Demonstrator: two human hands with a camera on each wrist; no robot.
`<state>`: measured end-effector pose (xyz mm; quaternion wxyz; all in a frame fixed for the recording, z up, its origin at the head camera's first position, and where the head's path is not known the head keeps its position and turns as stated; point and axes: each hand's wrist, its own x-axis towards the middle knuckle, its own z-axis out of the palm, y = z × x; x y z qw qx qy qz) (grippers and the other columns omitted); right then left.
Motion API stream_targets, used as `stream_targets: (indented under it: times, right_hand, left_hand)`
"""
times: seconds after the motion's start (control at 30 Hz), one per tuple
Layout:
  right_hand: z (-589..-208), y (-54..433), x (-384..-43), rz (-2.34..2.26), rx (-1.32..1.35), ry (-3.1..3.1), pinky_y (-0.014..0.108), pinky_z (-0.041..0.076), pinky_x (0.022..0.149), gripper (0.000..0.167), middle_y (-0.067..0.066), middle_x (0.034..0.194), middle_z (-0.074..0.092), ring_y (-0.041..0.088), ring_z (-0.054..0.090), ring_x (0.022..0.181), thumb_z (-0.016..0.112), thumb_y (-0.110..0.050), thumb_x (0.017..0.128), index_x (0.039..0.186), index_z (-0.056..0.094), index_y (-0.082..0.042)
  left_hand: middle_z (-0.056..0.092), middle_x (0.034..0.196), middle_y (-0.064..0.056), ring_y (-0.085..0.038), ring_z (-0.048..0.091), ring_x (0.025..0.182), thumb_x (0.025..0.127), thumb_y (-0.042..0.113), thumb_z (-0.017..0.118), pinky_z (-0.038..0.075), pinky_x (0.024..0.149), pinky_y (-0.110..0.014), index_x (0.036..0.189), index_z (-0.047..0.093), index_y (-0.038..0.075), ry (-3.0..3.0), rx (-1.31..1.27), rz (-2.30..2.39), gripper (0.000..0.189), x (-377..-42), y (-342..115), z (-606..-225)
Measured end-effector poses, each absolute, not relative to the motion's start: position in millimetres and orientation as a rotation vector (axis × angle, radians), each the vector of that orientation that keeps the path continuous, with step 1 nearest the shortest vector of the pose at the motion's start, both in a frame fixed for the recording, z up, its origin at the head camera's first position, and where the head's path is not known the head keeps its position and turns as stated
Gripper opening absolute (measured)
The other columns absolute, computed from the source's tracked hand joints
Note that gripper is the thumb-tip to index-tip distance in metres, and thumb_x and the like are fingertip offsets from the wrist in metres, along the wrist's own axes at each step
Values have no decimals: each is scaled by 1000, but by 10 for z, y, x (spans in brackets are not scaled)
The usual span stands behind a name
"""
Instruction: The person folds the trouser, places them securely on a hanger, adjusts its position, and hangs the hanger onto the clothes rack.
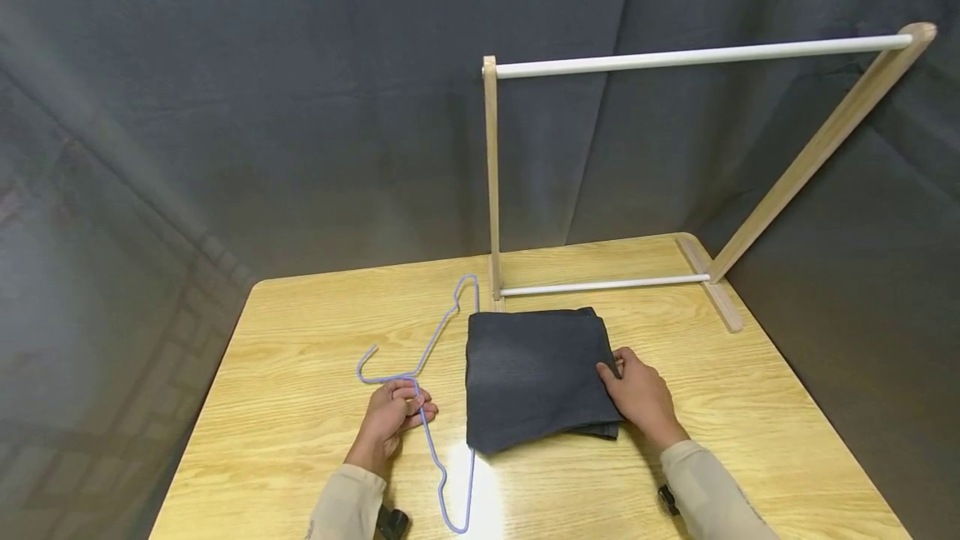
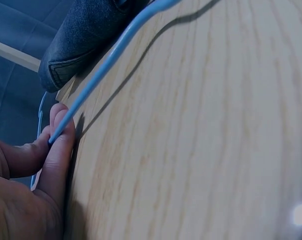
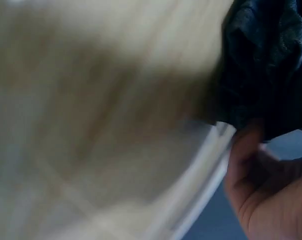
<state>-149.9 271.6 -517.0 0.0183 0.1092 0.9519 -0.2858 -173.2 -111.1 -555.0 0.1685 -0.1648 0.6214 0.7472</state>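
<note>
A lavender-blue wire clothes hanger (image 1: 435, 341) lies left of the folded dark denim garment (image 1: 536, 373), its hook pointing left. My left hand (image 1: 393, 415) pinches the hanger's wire between thumb and fingers, just below the neck. In the left wrist view the wire (image 2: 113, 55) rises slightly off the wood and casts a shadow. The far side of the hanger runs close along the garment's left edge, partly hidden by it. At the garment's right edge, my right hand (image 1: 641, 394) grips the cloth, thumb on top and fingers beneath. Stitching shows on the denim (image 2: 73, 50) in the left wrist view.
A wooden rack with a white top rail (image 1: 697, 57) and a white lower rail (image 1: 600, 286) stands at the table's back right, behind the garment. The light wood table (image 1: 300, 357) has rounded corners. Grey curtains (image 1: 360, 107) enclose the back and sides.
</note>
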Motion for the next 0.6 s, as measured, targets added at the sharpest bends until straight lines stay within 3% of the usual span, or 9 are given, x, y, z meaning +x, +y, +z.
stream_targets:
  times: [0.1, 0.2, 0.3, 0.47, 0.6]
  right_hand:
    - [-5104, 2629, -1494, -748, 230, 3112, 49, 52, 80, 49, 24, 117, 61, 37, 63, 100, 63, -29, 96, 132, 52, 3]
    - [-5032, 2543, -1511, -697, 29, 3251, 58, 43, 100, 59, 26, 134, 50, 43, 50, 124, 66, -32, 94, 139, 48, 1]
    - [-5032, 2471, -1532, -636, -217, 3262, 63, 32, 110, 68, 23, 150, 39, 43, 35, 141, 66, -41, 94, 145, 45, -3]
    - [-5272, 2425, -1507, -556, -356, 3060, 67, 16, 117, 74, 18, 164, 23, 43, 16, 152, 47, -56, 100, 155, 32, -9]
    - [-5388, 2378, -1492, -600, -340, 3032, 66, 12, 119, 74, 17, 165, 21, 42, 14, 153, 44, -57, 101, 156, 31, -10]
  left_hand:
    - [68, 89, -12, -17, 72, 69, 92, -13, 55, 62, 69, -29, 125, 39, -11, 1761, -447, 2127, 36, -1731, -1119, -5552]
    - [69, 93, -9, -16, 72, 71, 92, -13, 55, 62, 72, -29, 127, 38, -11, 1745, -405, 2137, 39, -1734, -1128, -5562]
    - [69, 99, -6, -16, 73, 74, 92, -14, 54, 62, 76, -31, 132, 34, -9, 1676, -363, 2198, 45, -1734, -1159, -5590]
    - [67, 106, -8, -18, 73, 79, 92, -16, 54, 62, 82, -37, 137, 28, -2, 1550, -320, 2326, 54, -1708, -1210, -5651]
    - [66, 106, -13, -20, 73, 79, 92, -16, 54, 62, 82, -39, 133, 29, -2, 1572, -356, 2379, 50, -1672, -1213, -5659]
